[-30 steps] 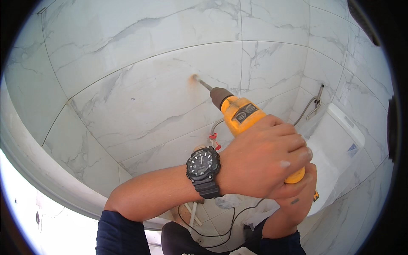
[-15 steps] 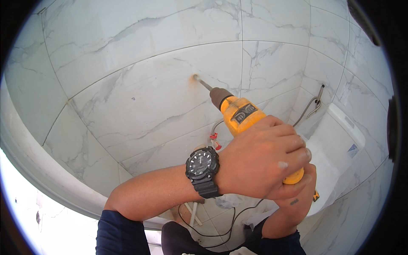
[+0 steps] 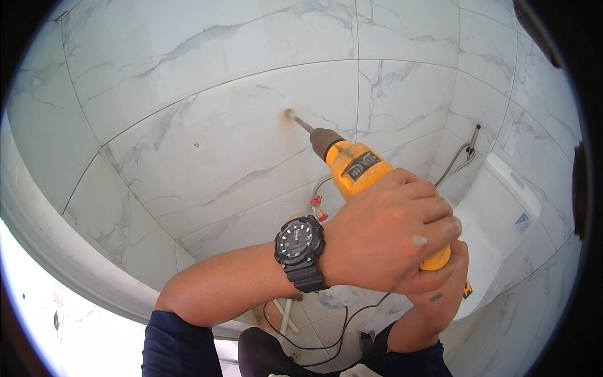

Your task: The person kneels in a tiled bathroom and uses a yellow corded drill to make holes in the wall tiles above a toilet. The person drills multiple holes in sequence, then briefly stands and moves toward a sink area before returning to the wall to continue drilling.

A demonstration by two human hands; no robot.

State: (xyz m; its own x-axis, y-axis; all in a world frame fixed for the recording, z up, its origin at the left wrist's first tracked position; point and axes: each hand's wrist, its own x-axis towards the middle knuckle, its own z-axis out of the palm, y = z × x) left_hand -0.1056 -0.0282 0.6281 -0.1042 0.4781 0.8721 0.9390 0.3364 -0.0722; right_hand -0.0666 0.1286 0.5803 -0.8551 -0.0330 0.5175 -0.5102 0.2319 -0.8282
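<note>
A yellow power drill [image 3: 357, 168] slants up and to the left, its grey bit [image 3: 302, 123] meeting the wall at a hole ringed with reddish-brown dust. My left hand [image 3: 399, 235] is wrapped over the drill's body from above, with a black watch [image 3: 299, 245] on that wrist. Behind it, my right hand [image 3: 453, 267] closes around the rear of the drill, and most of its fingers are hidden by the left hand. A small dark mark [image 3: 197, 146] shows on the tiled wall [image 3: 245, 147] left of the hole.
To the right stands a white toilet [image 3: 512, 188], partly covered in clear plastic, with a grey hose [image 3: 450, 168] beside it. A red-handled valve [image 3: 318, 207] sits low on the wall. A black cable [image 3: 344, 327] and white pipe pieces [image 3: 287, 316] lie on the floor. A pale curved edge [image 3: 81, 273] runs along the left.
</note>
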